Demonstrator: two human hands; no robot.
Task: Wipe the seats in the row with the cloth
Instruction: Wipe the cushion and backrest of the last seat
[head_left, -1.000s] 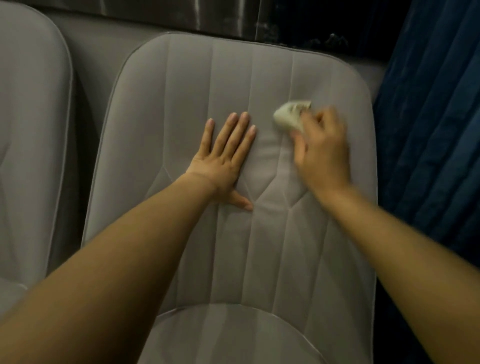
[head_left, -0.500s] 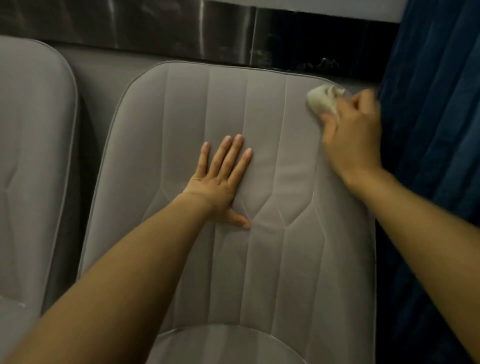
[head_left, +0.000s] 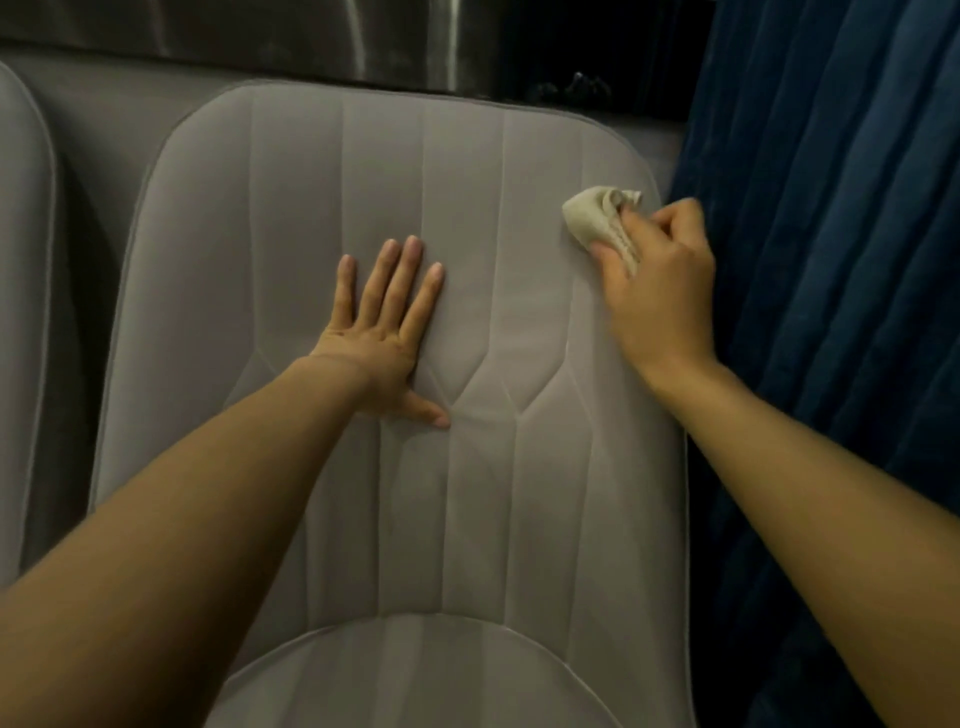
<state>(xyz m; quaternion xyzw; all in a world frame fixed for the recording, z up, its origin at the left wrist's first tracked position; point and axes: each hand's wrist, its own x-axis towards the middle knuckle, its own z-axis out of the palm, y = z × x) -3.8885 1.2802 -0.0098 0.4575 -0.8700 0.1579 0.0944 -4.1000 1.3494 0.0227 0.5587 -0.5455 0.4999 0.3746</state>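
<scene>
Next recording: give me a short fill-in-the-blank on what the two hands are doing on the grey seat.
1. The right hand grips a crumpled beige ____.
2. It presses this against the backrest near its upper ____ corner.
3. The left hand lies flat on the backrest and holds ____.
4. Right of the backrest hangs a dark ____ curtain.
Missing words: cloth; right; nothing; blue.

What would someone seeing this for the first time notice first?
Two bare arms reach across a grey seat back that fills the middle of the view. The left hand lies flat at its centre, while the right hand grips a bunched cream cloth against its upper right edge. A dark blue curtain hangs along the right side.
</scene>
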